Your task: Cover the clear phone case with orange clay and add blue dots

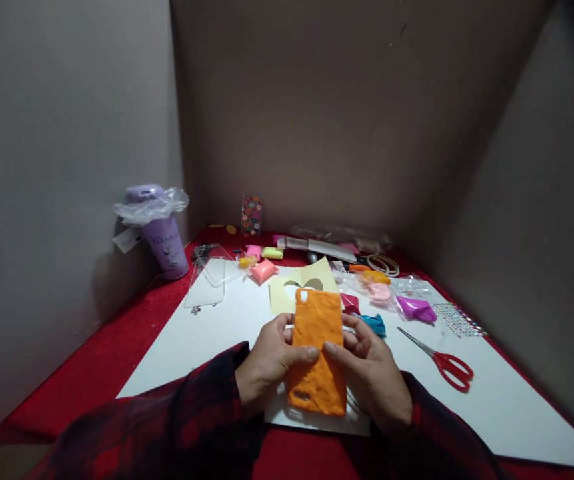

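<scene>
A phone case (317, 320) covered with orange clay stands tilted up between both hands near the front edge of the white board. It has a cut-out at its upper left corner and a slot near the bottom. My left hand (274, 360) grips its left side, thumb on the orange face and fingers behind. On the other side my right hand (369, 367) holds it the same way, thumb pressed on the clay. Just behind the case lies a pale yellow paper (279, 293) with a cut-out shape. A blue clay packet (374, 325) rests close to my right fingers.
Red-handled scissors (447, 363) and a gem sticker sheet (459, 320) lie right on the white board (511, 407). Clear phone cases (207, 283) and a coral clay packet (263, 270) sit at the back left. A purple tumbler (164, 243) stands beyond, on red cloth.
</scene>
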`<state>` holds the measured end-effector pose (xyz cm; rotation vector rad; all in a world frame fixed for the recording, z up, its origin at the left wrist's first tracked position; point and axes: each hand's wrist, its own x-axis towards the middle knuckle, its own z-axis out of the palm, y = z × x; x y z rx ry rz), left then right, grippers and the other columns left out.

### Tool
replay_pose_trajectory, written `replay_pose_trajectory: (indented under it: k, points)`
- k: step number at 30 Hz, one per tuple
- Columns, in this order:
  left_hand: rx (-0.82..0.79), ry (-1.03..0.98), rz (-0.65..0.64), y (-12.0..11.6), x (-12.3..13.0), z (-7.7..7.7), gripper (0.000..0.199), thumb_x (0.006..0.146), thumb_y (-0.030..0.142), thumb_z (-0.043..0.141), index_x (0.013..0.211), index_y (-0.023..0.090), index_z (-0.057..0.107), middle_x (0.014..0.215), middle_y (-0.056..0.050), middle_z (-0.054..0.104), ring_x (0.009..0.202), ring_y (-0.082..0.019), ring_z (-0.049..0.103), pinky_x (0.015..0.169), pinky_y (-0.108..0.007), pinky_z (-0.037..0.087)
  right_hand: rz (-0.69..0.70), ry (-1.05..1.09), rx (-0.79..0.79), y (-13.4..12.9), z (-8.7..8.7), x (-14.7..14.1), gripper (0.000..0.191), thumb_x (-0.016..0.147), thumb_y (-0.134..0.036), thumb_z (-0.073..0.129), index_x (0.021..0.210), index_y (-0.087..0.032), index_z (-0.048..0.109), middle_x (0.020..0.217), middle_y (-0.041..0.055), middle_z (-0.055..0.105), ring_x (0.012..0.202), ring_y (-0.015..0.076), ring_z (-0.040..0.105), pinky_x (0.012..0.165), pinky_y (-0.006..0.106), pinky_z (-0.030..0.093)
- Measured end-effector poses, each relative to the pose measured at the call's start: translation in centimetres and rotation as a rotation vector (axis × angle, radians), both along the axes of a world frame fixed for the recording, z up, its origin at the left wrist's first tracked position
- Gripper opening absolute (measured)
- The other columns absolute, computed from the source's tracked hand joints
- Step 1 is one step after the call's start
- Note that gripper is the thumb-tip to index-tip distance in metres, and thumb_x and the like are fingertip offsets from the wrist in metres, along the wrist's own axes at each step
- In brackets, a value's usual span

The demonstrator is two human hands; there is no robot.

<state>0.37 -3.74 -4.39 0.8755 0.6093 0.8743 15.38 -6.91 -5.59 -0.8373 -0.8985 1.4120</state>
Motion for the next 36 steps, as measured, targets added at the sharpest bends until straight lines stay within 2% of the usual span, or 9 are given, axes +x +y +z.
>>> replay_pose_trajectory:
  k: [4, 8, 12, 18, 22, 25, 27, 32, 36]
  points:
    - [-0.011, 0.012, 0.005, 0.0, 0.0, 0.2, 0.046, 0.059, 0.011, 0.071, 0.098, 0.011, 0.048, 0.084, -0.011, 0.066, 0.071, -0.021, 0.064, 0.069, -0.034, 0.048, -0.016, -0.006, -0.019, 0.0, 0.1, -0.1, 0.045, 0.069, -0.023, 0.071, 0.105, -0.022, 0.045, 0.088, 0.0063, 0.067, 0.075, 0.022, 0.065, 0.07, 0.037, 0.049]
    - [-0.035, 0.059, 0.019, -0.1, -0.1, 0.4, 0.048, 0.055, 0.009, 0.073, 0.097, 0.011, 0.049, 0.079, -0.01, 0.066, 0.067, -0.02, 0.063, 0.068, -0.035, 0.048, -0.062, -0.059, -0.025, 0.1, 0.4, -0.1, 0.04, 0.072, -0.032, 0.069, 0.104, -0.023, 0.047, 0.081, 0.0031, 0.066, 0.064, 0.0172, 0.063, 0.061, 0.03, 0.048]
    - [-0.056, 0.081, 0.002, -0.2, -0.3, 0.8, 0.047, 0.058, 0.012, 0.072, 0.099, 0.012, 0.048, 0.082, -0.01, 0.065, 0.07, -0.02, 0.063, 0.07, -0.036, 0.048, -0.138, -0.124, -0.077, 0.1, 0.7, 0.1, 0.041, 0.067, -0.036, 0.071, 0.099, -0.022, 0.05, 0.066, -0.0019, 0.06, 0.049, 0.0125, 0.054, 0.047, 0.024, 0.042]
    - [-0.044, 0.124, 0.042, -0.2, -1.0, 1.1, 0.045, 0.057, 0.013, 0.073, 0.096, 0.012, 0.05, 0.073, -0.006, 0.062, 0.063, -0.018, 0.061, 0.065, -0.034, 0.047, -0.133, -0.181, -0.105, 0.2, 0.4, 0.4, 0.042, 0.068, -0.035, 0.071, 0.1, -0.019, 0.05, 0.051, -0.0077, 0.048, 0.036, 0.0046, 0.037, 0.038, 0.016, 0.027]
    - [-0.043, 0.158, 0.038, -0.2, -1.2, 1.1, 0.042, 0.061, 0.018, 0.07, 0.098, 0.012, 0.051, 0.074, -0.005, 0.061, 0.066, -0.017, 0.061, 0.068, -0.033, 0.047, -0.137, -0.215, -0.145, 0.3, 0.7, 0.5, 0.043, 0.066, -0.038, 0.07, 0.1, -0.019, 0.05, 0.058, -0.0042, 0.053, 0.046, 0.0103, 0.049, 0.042, 0.019, 0.036]
    - [-0.03, 0.22, 0.082, -0.2, -1.3, 1.1, 0.038, 0.06, 0.016, 0.069, 0.093, 0.011, 0.051, 0.07, -0.005, 0.06, 0.064, -0.018, 0.061, 0.065, -0.031, 0.047, -0.158, -0.283, -0.172, 0.2, 1.0, 0.5, 0.041, 0.065, -0.037, 0.071, 0.096, -0.018, 0.051, 0.052, -0.0068, 0.047, 0.044, 0.0099, 0.047, 0.042, 0.02, 0.036]
    - [-0.042, 0.29, 0.074, -0.3, -1.4, 1.2, 0.035, 0.058, 0.012, 0.066, 0.09, 0.011, 0.052, 0.068, -0.004, 0.06, 0.062, -0.018, 0.061, 0.061, -0.029, 0.047, -0.173, -0.354, -0.159, 0.3, 1.1, 0.4, 0.04, 0.063, -0.036, 0.071, 0.094, -0.017, 0.053, 0.056, -0.0061, 0.048, 0.046, 0.0101, 0.048, 0.044, 0.021, 0.039]
    - [0.073, 0.413, -0.094, -0.2, -1.9, 1.8, 0.035, 0.06, 0.013, 0.06, 0.094, 0.013, 0.051, 0.065, -0.003, 0.059, 0.055, -0.018, 0.06, 0.049, -0.027, 0.047, -0.153, -0.628, -0.063, 0.3, 0.4, 0.7, 0.037, 0.068, -0.035, 0.066, 0.098, -0.017, 0.054, 0.083, 0.0013, 0.055, 0.065, 0.0167, 0.06, 0.057, 0.028, 0.046]
    - [0.153, 0.553, -0.155, 0.0, -2.2, 2.2, 0.037, 0.064, 0.019, 0.056, 0.099, 0.015, 0.048, 0.063, -0.002, 0.057, 0.047, -0.017, 0.059, 0.039, -0.026, 0.045, -0.159, -0.806, 0.007, 0.2, 0.2, 0.8, 0.033, 0.075, -0.035, 0.059, 0.103, -0.02, 0.052, 0.078, -0.0007, 0.055, 0.057, 0.0152, 0.058, 0.052, 0.027, 0.045]
